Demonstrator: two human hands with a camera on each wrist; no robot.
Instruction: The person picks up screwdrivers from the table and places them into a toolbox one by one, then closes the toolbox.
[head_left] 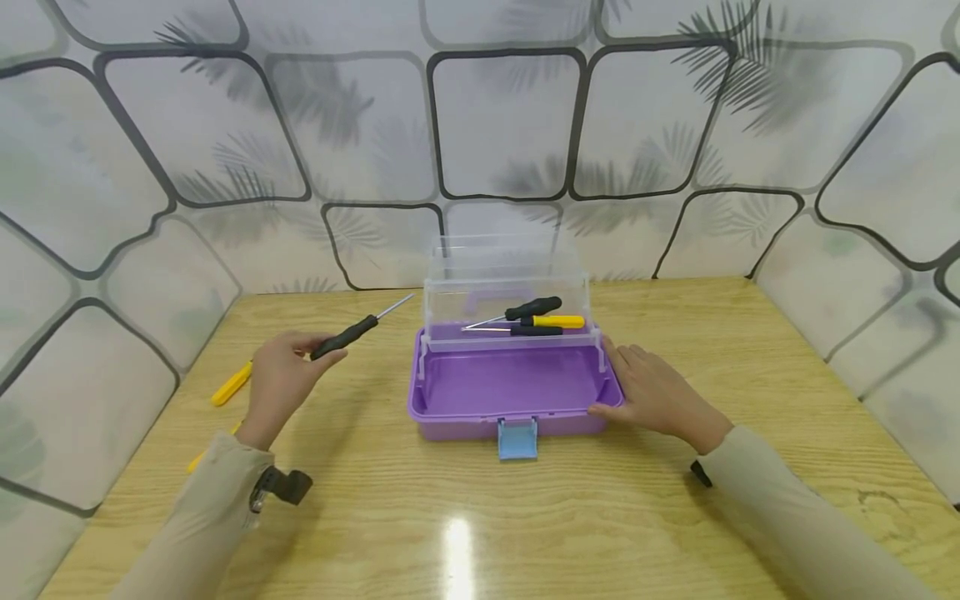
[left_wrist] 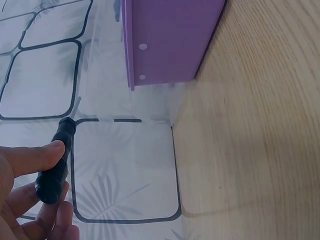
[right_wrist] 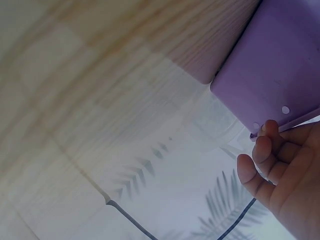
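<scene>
Beige sleeves (head_left: 795, 508), black screwdriver (head_left: 363, 327) in left hand (head_left: 285, 379)

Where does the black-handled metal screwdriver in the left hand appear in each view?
Head: the black-handled metal screwdriver is left of centre, in the left hand.
Left wrist: at lower left.
Right wrist: not in it.
Shared landmark: purple plastic box (head, centre; left wrist, top; right wrist, upper right).

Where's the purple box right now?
In the head view, the purple box sits mid-picture on the table, between the left hand, holding a black screwdriver, and the right hand, touching its right side.
</scene>
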